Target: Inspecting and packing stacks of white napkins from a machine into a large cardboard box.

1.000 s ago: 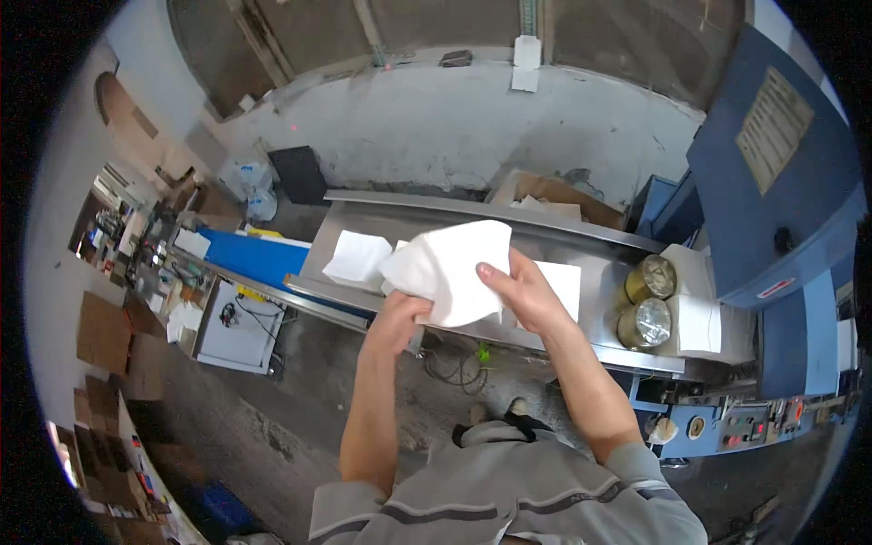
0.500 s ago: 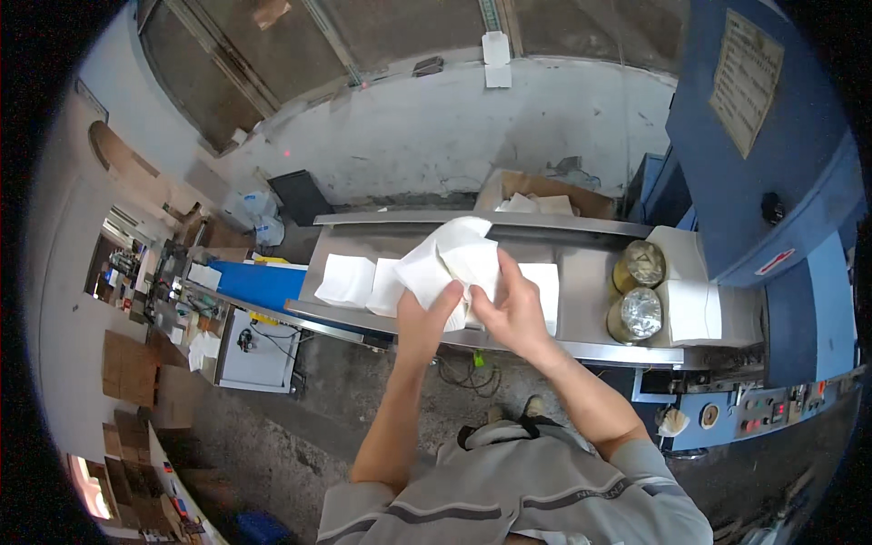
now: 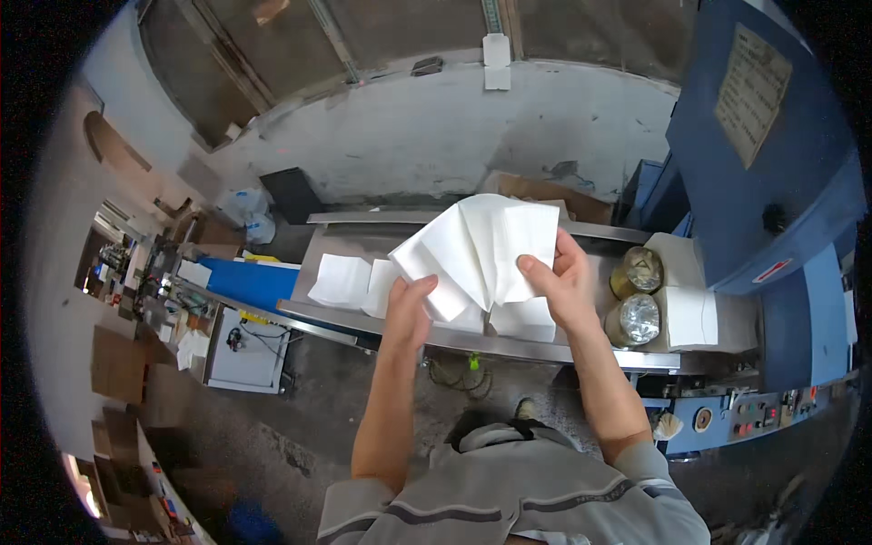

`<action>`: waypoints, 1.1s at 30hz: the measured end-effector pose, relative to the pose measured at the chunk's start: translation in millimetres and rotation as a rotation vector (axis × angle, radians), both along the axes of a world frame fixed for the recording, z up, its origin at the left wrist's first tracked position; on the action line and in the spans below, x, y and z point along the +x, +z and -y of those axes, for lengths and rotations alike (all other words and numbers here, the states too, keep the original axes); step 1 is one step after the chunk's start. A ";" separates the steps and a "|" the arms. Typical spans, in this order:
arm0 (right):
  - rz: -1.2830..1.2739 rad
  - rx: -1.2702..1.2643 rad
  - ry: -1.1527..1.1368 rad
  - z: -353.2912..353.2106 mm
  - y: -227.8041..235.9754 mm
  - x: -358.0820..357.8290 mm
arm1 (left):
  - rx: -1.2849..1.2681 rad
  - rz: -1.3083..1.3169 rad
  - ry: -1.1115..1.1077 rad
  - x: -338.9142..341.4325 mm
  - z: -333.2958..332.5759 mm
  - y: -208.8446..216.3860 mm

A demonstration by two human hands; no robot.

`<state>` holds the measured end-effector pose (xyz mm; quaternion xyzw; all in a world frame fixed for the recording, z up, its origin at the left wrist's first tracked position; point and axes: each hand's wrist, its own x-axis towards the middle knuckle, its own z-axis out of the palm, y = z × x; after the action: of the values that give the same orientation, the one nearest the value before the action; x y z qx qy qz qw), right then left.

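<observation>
Held between both hands above the metal trough (image 3: 590, 263) is a stack of white paper napkins (image 3: 447, 247), fanned out so that its layers spread apart at the top. My left hand (image 3: 409, 313) is closed on its lower left edge, thumb on top. At its right side my right hand (image 3: 565, 277) grips the stack, thumb in front and fingers behind. Below lie more white stacks: one at the left (image 3: 341, 281), a second partly hidden beside it (image 3: 381, 289), and another under the right part of the fan (image 3: 524, 321).
Two jar-like cylinders, one gold (image 3: 638, 272) and one silver-topped (image 3: 634, 320), stand at the trough's right, beside a white block (image 3: 690, 315). A blue machine (image 3: 772, 136) rises at the right. A cardboard box (image 3: 581, 200) sits behind the trough; a blue belt (image 3: 245, 285) extends left.
My hands have moved apart, the right one to the right and up. The napkin stack, bunched and bent before, is now fanned wide between them.
</observation>
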<state>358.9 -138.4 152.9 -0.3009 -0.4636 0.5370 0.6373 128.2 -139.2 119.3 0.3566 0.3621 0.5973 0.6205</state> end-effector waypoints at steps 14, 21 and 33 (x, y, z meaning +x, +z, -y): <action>0.093 -0.055 -0.144 -12.0 26.8 -66.7 | -0.093 0.505 -0.351 -50.3 -64.2 -55.5; 0.133 -0.073 -0.251 -10.7 30.3 -97.0 | -0.159 0.683 -0.450 -71.6 -87.4 -95.1; 0.137 -0.074 -0.262 -23.3 42.7 -98.3 | -0.157 0.709 -0.532 -72.0 -103.0 -74.1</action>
<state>260.6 -115.1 195.7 -0.4179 -0.4427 0.4441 0.6574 56.2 -36.1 45.2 0.1622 0.0672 0.4730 0.8634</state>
